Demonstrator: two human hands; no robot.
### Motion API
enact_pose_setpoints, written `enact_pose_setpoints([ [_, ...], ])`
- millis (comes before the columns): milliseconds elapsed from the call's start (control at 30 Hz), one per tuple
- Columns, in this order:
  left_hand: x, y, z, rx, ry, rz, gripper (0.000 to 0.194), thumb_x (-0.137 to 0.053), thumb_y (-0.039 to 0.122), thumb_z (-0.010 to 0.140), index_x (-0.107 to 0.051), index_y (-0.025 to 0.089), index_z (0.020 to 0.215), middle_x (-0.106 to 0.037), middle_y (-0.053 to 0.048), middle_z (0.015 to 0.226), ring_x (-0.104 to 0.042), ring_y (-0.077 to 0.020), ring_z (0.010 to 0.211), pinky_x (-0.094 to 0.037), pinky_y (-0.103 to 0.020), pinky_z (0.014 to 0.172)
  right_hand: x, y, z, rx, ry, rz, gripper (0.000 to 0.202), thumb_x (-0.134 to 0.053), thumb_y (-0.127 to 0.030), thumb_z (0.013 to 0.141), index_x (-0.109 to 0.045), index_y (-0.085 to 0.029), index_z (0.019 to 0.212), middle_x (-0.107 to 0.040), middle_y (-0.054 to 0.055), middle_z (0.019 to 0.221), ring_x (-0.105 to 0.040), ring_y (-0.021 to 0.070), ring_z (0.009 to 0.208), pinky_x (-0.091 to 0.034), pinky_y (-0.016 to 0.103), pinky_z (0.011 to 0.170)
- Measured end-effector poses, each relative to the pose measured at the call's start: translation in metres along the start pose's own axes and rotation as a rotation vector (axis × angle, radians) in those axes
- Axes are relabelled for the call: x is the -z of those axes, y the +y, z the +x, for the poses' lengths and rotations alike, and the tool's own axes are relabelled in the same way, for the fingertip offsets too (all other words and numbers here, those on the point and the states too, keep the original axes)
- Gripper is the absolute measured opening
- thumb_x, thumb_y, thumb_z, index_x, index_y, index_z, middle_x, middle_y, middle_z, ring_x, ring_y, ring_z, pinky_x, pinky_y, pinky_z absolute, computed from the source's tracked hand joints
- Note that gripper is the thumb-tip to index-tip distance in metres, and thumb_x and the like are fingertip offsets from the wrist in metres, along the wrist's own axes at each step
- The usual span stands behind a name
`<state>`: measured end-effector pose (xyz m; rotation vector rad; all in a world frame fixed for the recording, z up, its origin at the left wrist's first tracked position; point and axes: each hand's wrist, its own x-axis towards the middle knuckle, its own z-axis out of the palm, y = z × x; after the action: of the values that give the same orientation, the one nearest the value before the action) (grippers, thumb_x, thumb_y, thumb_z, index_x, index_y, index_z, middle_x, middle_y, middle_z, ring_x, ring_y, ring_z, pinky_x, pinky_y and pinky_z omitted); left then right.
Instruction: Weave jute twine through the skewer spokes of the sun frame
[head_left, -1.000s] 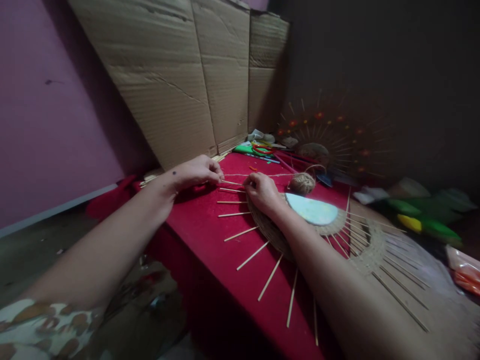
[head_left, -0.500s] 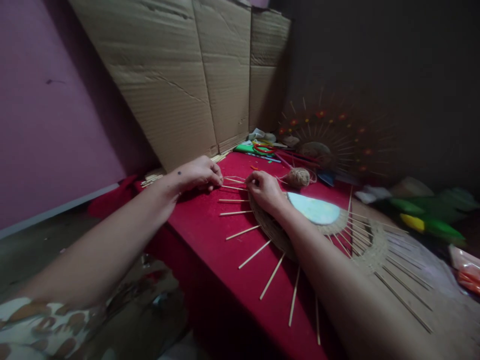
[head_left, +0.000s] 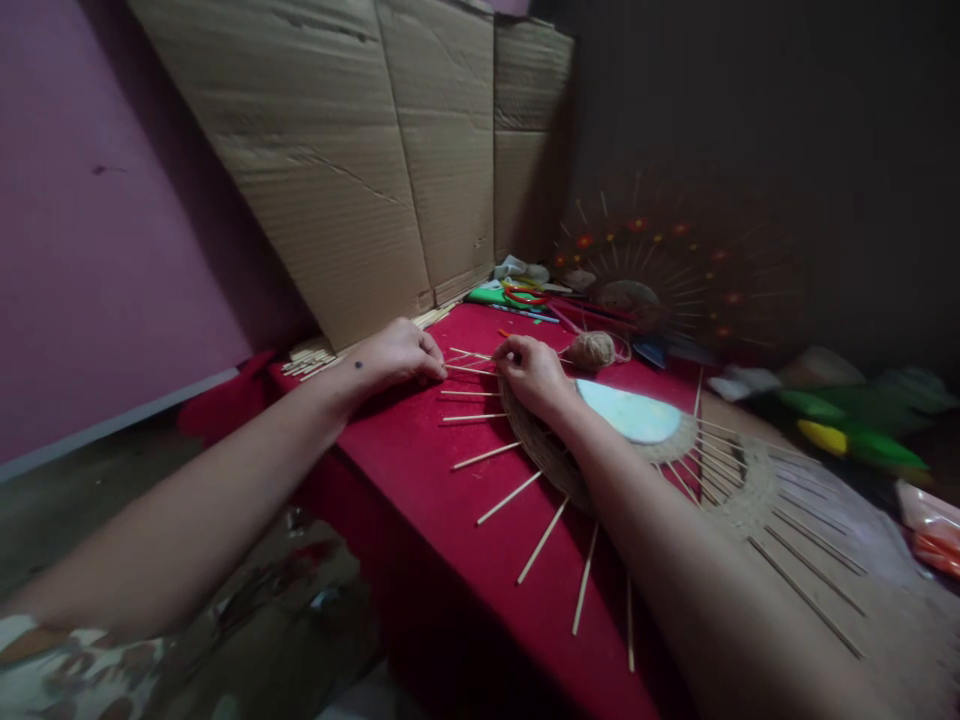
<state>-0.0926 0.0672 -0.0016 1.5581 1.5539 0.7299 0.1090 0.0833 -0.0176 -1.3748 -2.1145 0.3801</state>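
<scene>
A half-round piece of thin wooden sticks (head_left: 511,497) fans out over the red cloth, with a woven twine band (head_left: 551,472) across the sticks and a pale blue half-disc (head_left: 634,410) at its centre. My right hand (head_left: 536,378) pinches the far left part of this band, its forearm covering some of the weave. Left of it, my left hand (head_left: 412,352) is closed on a thin strand of jute twine (head_left: 471,359) that runs towards the right fingertips beside the stick ends. A ball of jute twine (head_left: 592,350) lies just beyond my right hand.
A large cardboard sheet (head_left: 322,150) stands at the back, with loose sticks (head_left: 309,358) by its foot. Red-handled scissors (head_left: 525,295) and other odds lie behind the twine ball. A similar flower-dotted fan (head_left: 630,290) leans in shadow. Green and yellow items (head_left: 862,440) sit at right.
Both hands stay nearly in place, still pinching. The strand between them has shifted among the stick ends, and the view has moved slightly.
</scene>
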Motion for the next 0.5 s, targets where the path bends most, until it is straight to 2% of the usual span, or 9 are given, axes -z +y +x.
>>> enact_pose_setpoints([
  [200, -0.012, 0.003, -0.014, 0.006, 0.107, 0.055, 0.008, -0.067, 0.015, 0.056, -0.062, 0.015, 0.051, -0.054, 0.001, 0.044, -0.045, -0.0108, 0.045, -0.031, -0.025, 0.046, -0.001, 0.001, 0.001, 0.001, 0.001, -0.003, 0.020, -0.055, -0.008, 0.077, -0.072, -0.017, 0.083, -0.070, 0.006, 0.085, -0.062, 0.0175, 0.079, -0.044, 0.026, 0.073],
  [267, -0.014, 0.001, -0.019, -0.070, 0.172, 0.182, 0.008, -0.069, 0.021, 0.058, -0.065, 0.015, 0.054, -0.056, 0.000, 0.050, -0.048, -0.0134, 0.052, -0.033, -0.026, 0.051, -0.002, 0.001, 0.001, 0.002, 0.000, -0.002, 0.019, -0.056, -0.008, 0.076, -0.071, -0.018, 0.082, -0.070, 0.005, 0.084, -0.061, 0.0172, 0.078, -0.044, 0.026, 0.072],
  [367, -0.018, 0.000, -0.026, -0.283, 0.278, 0.356, 0.012, -0.067, 0.028, 0.065, -0.071, 0.017, 0.061, -0.061, -0.003, 0.070, -0.053, -0.0170, 0.069, -0.038, -0.028, 0.063, -0.003, 0.002, 0.001, 0.000, 0.006, 0.005, 0.019, -0.056, -0.007, 0.075, -0.071, -0.018, 0.080, -0.070, 0.005, 0.083, -0.061, 0.0175, 0.078, -0.044, 0.026, 0.073],
  [433, -0.022, 0.006, -0.030, -0.397, 0.239, 0.401, 0.016, -0.063, 0.028, 0.070, -0.073, 0.016, 0.065, -0.060, -0.005, 0.079, -0.053, -0.0177, 0.076, -0.039, -0.029, 0.069, -0.004, 0.003, 0.001, -0.003, 0.013, 0.017, 0.018, -0.056, -0.008, 0.074, -0.070, -0.018, 0.079, -0.069, 0.005, 0.081, -0.061, 0.0177, 0.077, -0.044, 0.027, 0.072],
  [500, -0.027, 0.015, -0.032, -0.436, 0.144, 0.399, 0.018, -0.062, 0.028, 0.072, -0.073, 0.016, 0.067, -0.059, -0.005, 0.079, -0.052, -0.0173, 0.076, -0.039, -0.029, 0.071, -0.005, 0.004, 0.001, -0.008, 0.028, 0.036, 0.018, -0.055, -0.008, 0.074, -0.070, -0.017, 0.080, -0.068, 0.004, 0.080, -0.060, 0.0170, 0.076, -0.043, 0.027, 0.072],
])
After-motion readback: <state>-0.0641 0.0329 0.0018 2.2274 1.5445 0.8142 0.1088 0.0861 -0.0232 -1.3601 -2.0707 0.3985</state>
